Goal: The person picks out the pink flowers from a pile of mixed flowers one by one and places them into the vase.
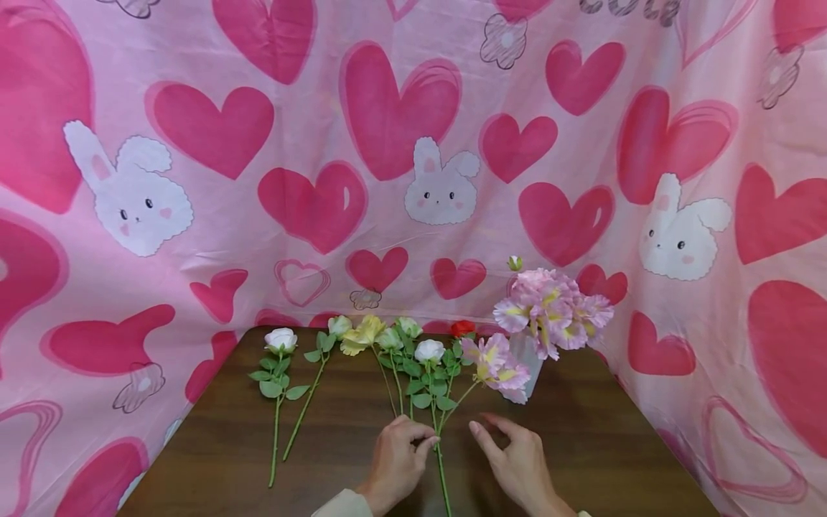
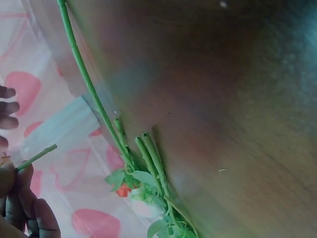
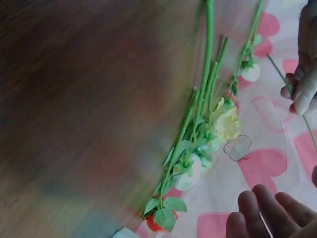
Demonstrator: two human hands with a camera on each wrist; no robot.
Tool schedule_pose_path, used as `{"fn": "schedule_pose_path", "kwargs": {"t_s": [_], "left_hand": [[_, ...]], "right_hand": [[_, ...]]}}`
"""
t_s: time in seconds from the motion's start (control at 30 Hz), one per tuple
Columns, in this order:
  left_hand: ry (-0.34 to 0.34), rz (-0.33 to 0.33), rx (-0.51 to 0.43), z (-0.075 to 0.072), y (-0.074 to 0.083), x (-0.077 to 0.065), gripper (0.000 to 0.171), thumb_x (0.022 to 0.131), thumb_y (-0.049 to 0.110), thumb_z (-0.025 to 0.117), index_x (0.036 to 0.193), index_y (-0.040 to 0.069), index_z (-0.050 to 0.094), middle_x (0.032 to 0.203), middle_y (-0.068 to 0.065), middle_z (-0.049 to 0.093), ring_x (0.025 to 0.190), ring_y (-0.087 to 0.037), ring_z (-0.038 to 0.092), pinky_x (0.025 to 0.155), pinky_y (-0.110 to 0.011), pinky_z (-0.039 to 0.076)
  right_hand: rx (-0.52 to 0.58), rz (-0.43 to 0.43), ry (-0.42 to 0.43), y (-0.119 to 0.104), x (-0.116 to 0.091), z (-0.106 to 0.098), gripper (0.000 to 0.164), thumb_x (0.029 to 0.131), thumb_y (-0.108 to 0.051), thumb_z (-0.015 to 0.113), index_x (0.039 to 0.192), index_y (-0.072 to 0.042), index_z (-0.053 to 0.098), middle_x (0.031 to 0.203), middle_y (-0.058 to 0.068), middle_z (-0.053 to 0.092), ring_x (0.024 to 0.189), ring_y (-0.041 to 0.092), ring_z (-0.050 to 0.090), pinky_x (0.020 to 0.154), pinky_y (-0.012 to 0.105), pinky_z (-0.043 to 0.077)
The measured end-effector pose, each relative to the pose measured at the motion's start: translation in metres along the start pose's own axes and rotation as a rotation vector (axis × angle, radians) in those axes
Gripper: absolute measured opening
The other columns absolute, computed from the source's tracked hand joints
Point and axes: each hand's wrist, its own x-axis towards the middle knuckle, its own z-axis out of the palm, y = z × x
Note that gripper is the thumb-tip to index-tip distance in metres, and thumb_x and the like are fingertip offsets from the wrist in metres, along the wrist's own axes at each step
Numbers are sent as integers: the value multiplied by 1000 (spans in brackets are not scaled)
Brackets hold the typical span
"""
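My left hand (image 1: 402, 454) pinches the thin green stem of a pink-and-yellow flower (image 1: 496, 365) between thumb and fingertips. The stem slants up and right from those fingers to the bloom, which overlaps the vase from this angle. In the right wrist view, the left hand (image 3: 306, 84) grips the stem (image 3: 308, 126) near its lower end. To the right, my right hand (image 1: 519, 459) is held in the air with fingers apart, touching nothing. The right wrist view also shows the fingers of that right hand (image 3: 267, 215) loosely extended. A pale vase (image 1: 528, 362) behind it holds a bunch of pink-and-yellow flowers (image 1: 555, 309).
On the dark wooden table (image 1: 213, 431), a white rose (image 1: 281, 341) and another stemmed flower (image 1: 339, 327) lie at the left. A yellow flower (image 1: 363, 334), a white rose (image 1: 429, 351), a red flower (image 1: 461, 329) and others lie centrally. Pink heart-patterned cloth (image 1: 388, 237) hangs behind.
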Motion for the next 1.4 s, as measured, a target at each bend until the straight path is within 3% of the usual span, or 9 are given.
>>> {"fn": "schedule_pose_path", "kwargs": {"t_s": [0.2,0.37,0.6,0.8,0.93,1.07,1.27,1.4], "left_hand": [[-15,21,4,5,2,0,17,75,9,90,82,21,80,77,16,72,72,2,57,64,-13,44],[-3,59,3,7,5,2,18,75,7,90,81,21,80,77,16,71,72,2,56,63,-13,44],[-29,55,19,7,9,4,17,76,10,90,82,23,81,77,18,71,73,2,56,63,-12,43],[-48,84,14,8,8,4,7,81,16,86,82,20,81,77,16,71,74,0,57,64,-11,42],[-61,87,19,8,7,4,4,84,19,84,82,21,81,76,16,71,74,0,56,64,-11,42],[-63,75,26,9,8,5,9,80,15,87,82,21,81,75,17,70,73,1,54,62,-10,40],[-69,69,52,10,10,5,10,78,17,89,84,21,82,74,18,70,71,2,50,61,-9,36],[-73,56,30,10,9,5,13,79,19,89,90,19,82,77,15,70,71,0,51,60,-12,37]], "right_hand": [[94,41,49,-7,3,4,17,88,-31,83,103,-23,81,86,-16,75,73,-1,62,63,24,51],[131,55,101,-11,5,6,15,89,-27,83,103,-21,82,89,-15,76,75,1,64,65,18,47],[256,69,137,-15,7,8,11,89,-19,82,100,-21,81,83,-15,75,72,5,68,63,20,50],[393,60,157,-17,8,10,8,91,-9,78,92,-16,80,74,-3,74,69,10,71,64,18,53],[428,52,167,-18,7,10,14,92,-6,76,85,-17,78,72,6,73,65,16,71,62,18,53],[448,46,162,-19,8,10,16,93,-5,75,82,-17,77,70,2,72,62,23,71,62,20,53],[469,26,160,-23,10,7,15,94,-4,74,83,-14,76,69,1,71,60,19,70,61,27,57],[459,-15,180,-24,13,5,16,93,-2,73,83,-14,76,68,1,71,59,15,69,59,24,55]]}}
